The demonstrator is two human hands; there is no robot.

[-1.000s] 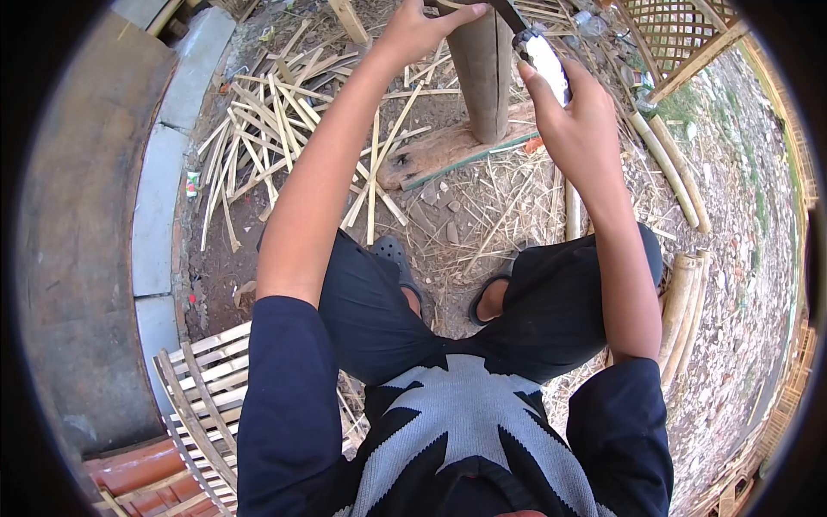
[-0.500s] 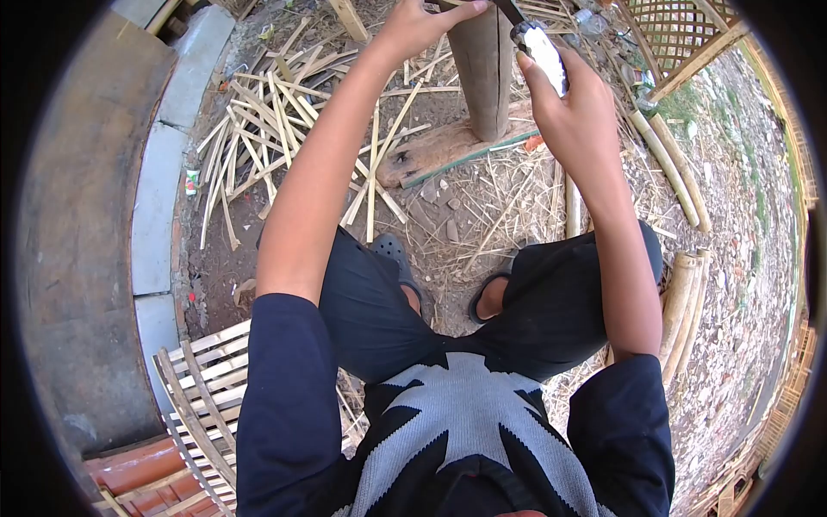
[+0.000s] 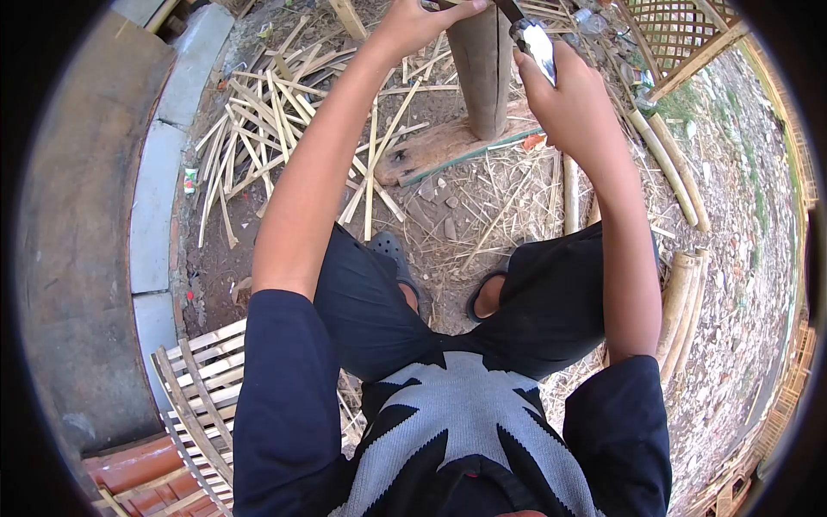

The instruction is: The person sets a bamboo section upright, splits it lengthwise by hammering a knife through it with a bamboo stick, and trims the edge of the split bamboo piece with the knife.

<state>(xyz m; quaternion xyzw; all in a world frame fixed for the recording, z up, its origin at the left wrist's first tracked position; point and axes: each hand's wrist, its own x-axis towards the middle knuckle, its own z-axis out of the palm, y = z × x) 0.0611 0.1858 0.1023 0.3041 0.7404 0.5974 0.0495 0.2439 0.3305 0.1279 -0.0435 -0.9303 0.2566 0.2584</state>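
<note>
My right hand [image 3: 564,99] is closed around the pale, shiny handle [image 3: 539,49] of a knife. Its dark blade [image 3: 508,10] runs up and left over the top of an upright wooden post [image 3: 478,77] and leaves the picture. At the upper edge of the view, my left hand [image 3: 418,28] is beside the post's top, thumb stretched across it. A thin bamboo strip [image 3: 446,4] appears to be held there, mostly cut off by the frame. The post stands on a wooden base board [image 3: 431,155] on the ground, in front of my feet.
Many split bamboo strips [image 3: 267,129] lie heaped left of the post. A slatted bamboo piece [image 3: 202,396] is at my lower left, near a concrete edge [image 3: 159,202]. Bamboo poles [image 3: 680,302] lie to my right, and a woven lattice panel [image 3: 680,39] stands at upper right.
My right hand has shifted slightly up and left with the knife, and less of the handle shows. The left hand stays at the post's top.
</note>
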